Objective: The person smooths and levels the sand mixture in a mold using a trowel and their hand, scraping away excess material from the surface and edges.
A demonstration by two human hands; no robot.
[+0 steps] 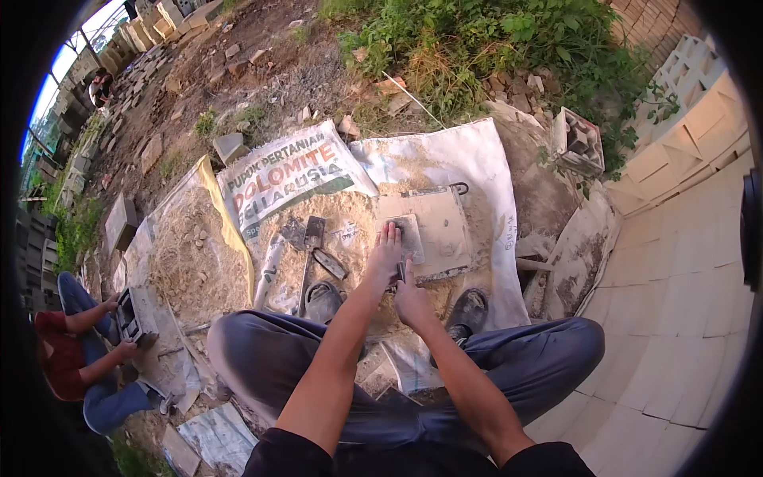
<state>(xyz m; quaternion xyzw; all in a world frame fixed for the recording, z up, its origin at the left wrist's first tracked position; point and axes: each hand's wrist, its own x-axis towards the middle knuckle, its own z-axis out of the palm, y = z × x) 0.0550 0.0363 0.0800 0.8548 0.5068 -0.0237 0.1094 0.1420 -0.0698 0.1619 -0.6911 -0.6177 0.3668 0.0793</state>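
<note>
Your left hand lies palm down on the small plate, fingers close together and extended toward its far edge. Your right hand is clamped on the dark handle, near the plate's lower edge; whether handle and plate are joined cannot be told. The plate rests on the board, which lies on the sandy sack between and ahead of your sandals. To the board's left lie a scraper and a short tool. At far left, a co-worker holds a mold in both hands.
</note>
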